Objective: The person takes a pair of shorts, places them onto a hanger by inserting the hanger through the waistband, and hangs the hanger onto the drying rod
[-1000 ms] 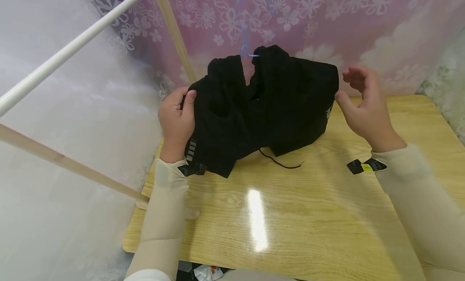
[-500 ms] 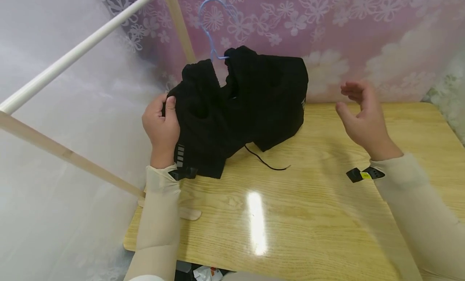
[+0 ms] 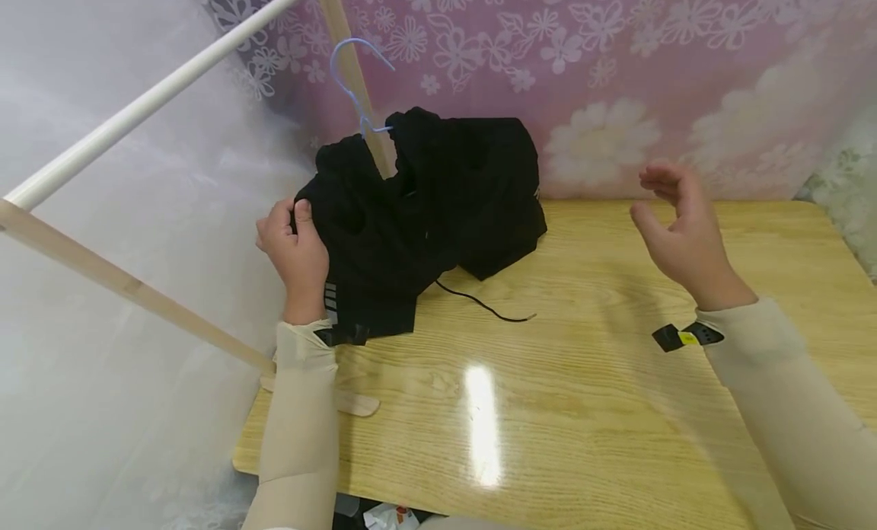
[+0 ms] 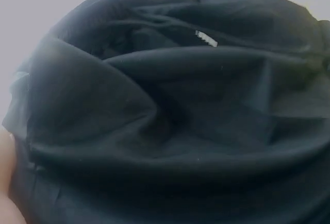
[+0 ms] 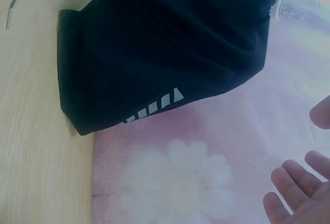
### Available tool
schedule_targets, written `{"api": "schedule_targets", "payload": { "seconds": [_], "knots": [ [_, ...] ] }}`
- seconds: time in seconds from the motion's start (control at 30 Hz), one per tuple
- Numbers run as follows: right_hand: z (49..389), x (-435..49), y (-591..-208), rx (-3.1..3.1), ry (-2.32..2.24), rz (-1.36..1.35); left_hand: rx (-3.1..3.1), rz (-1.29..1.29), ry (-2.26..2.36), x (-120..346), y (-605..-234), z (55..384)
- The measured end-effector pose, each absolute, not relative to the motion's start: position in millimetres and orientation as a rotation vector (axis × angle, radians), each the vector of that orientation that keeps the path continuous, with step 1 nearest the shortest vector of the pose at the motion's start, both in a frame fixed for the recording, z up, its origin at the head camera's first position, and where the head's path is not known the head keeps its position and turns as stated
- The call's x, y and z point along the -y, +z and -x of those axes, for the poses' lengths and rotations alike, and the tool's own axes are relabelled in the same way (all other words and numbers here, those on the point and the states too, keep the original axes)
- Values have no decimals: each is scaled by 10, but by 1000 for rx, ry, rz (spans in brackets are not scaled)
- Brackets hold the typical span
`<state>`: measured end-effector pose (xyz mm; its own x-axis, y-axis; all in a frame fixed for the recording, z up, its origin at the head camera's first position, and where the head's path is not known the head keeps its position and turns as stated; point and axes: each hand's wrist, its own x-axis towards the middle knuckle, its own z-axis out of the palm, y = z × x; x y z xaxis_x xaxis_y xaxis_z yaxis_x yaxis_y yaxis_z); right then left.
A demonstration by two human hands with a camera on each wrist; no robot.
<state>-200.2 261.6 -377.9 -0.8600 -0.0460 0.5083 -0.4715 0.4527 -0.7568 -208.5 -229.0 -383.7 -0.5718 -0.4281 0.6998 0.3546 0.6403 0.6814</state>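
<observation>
Black shorts (image 3: 466,187) with grey stripe marks hang on a blue hanger (image 3: 349,92), whose hook stands free above the waistband. My left hand (image 3: 296,248) grips the left edge of the shorts, thumb on the front. A black drawstring (image 3: 483,305) trails from them over the table. In the left wrist view the dark cloth (image 4: 180,105) fills most of the picture. To the right of the shorts and apart from them, my right hand (image 3: 692,241) is held up with relaxed fingers and nothing in it. The right wrist view shows the striped leg (image 5: 165,54) away from that hand's fingers (image 5: 296,183).
A rack with a white rail (image 3: 157,96) and wooden posts (image 3: 137,286) stands at the left, its foot (image 3: 359,403) on the wooden table (image 3: 582,408). Behind the table hangs a pink flowered curtain (image 3: 603,96). A white packet (image 3: 390,517) lies below the front edge.
My left hand has carried the shorts and hanger leftward and somewhat down, towards the rack. My right hand, first close to the right edge of the shorts, is now well apart from it.
</observation>
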Motion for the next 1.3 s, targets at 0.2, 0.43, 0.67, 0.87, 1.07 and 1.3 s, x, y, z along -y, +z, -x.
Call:
{"api": "schedule_targets", "payload": {
  "seconds": [0.2, 0.43, 0.67, 0.87, 1.07, 1.3],
  "knots": [
    [1984, -2613, -3790, 2308, 1385, -442, 1817, -254, -1169, 2347, -4041, 2107],
    [1944, -2629, -3818, 2348, 1382, -430, 1742, -352, -1192, 2369, -4142, 2131],
    [1957, -2621, -3870, 2353, 1376, -454, 1648, -407, -1266, 2392, -4058, 2144],
    [1975, -2602, -3898, 2373, 1358, -480, 1528, -377, -1406, 2416, -3993, 2180],
    [1965, -2636, -3954, 2396, 1337, -481, 1402, -348, -1557, 2453, -3964, 2245],
    [1953, -2604, -3979, 2414, 1358, -454, 1304, -318, -1659, 2524, -3851, 2350]
  ]
}}
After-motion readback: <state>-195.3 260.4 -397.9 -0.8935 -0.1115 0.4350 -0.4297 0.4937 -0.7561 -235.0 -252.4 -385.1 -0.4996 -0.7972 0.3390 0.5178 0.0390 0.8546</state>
